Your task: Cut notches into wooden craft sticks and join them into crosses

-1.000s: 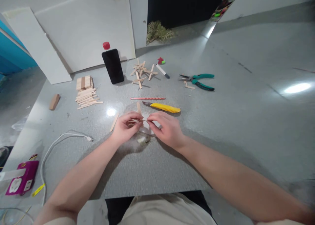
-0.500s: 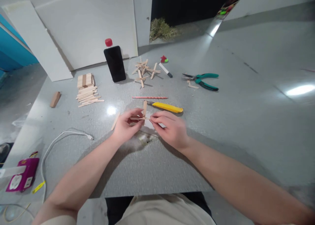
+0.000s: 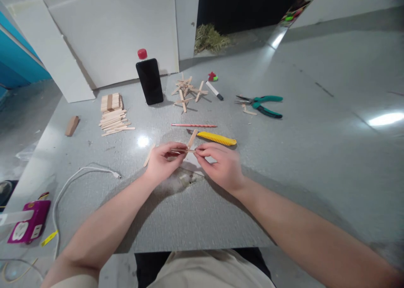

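Note:
Pinched in my left hand (image 3: 166, 159) and my right hand (image 3: 219, 164) are wooden craft sticks, held level between the two. One craft stick (image 3: 192, 139) slants up and away from the fingers; how the sticks join is hidden by my fingertips. Below the hands lie a white sheet (image 3: 192, 165) and a clear crumpled thing (image 3: 184, 179) that I cannot make out. A loose stick (image 3: 149, 155) rests by my left hand. Just beyond the hands are a yellow utility knife (image 3: 217, 138) and a red-and-white pencil (image 3: 194, 125).
Farther back stand a black phone (image 3: 150, 82) against a red-capped bottle (image 3: 142, 54), crossed sticks (image 3: 186, 88), a marker (image 3: 214, 90) and green-handled pliers (image 3: 265, 105). To the left are stacked sticks (image 3: 112, 122), a brown block (image 3: 72, 126), a white cable (image 3: 85, 169) and a purple box (image 3: 30, 221).
The stick jutting up from my fingers has tilted to the right. Both hands have shifted slightly, still pinching the sticks. The whole view has moved a little.

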{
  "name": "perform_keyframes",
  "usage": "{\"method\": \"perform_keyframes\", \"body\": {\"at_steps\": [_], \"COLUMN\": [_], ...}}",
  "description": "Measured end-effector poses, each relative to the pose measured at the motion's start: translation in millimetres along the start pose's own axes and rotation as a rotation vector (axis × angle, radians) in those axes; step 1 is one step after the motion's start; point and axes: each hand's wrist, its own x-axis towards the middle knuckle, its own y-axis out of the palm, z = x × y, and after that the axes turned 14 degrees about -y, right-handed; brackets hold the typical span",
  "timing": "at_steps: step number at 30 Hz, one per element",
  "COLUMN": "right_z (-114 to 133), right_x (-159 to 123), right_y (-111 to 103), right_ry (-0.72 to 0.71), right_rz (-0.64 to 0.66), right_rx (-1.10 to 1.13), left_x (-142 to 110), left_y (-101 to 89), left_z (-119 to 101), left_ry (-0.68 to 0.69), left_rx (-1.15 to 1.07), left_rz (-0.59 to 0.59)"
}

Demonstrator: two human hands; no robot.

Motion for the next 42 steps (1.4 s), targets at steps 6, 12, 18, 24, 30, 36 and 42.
{"method": "perform_keyframes", "body": {"at_steps": [6, 12, 18, 24, 30, 36, 42], "right_z": [-0.9, -0.1, -1.9, -1.7, -1.1, -2.6, -3.9], "right_x": [-0.1, 0.2, -1.1, -0.8, 0.3, -0.6, -2.4], "right_y": [0.2, -0.6, 0.2, -0.1, -0.7, -1.0, 0.8], "right_ry": [0.000, 0.007, 0.016, 0.024, 0.014, 0.018, 0.037], "right_rz": [-0.005, -0.001, 0.000, 0.002, 0.002, 0.013, 0.020], "right_rx": [0.008, 0.014, 0.008, 0.000, 0.008, 0.012, 0.027], "left_x": [1.2, 0.8, 0.8, 1.2, 1.2, 1.6, 1.5], "left_y": [0.1, 0.1, -0.4, 0.1, -0.6, -0.9, -1.5], "left_z": [3.3, 1.6, -2.1, -1.3, -0.4, -0.7, -0.6], "left_ry": [0.013, 0.031, 0.033, 0.039, 0.041, 0.037, 0.031], "left_rx": [-0.008, -0.016, -0.010, -0.004, 0.002, 0.011, 0.020], "left_rz": [0.013, 0.027, 0.040, 0.037, 0.035, 0.036, 0.038]}}
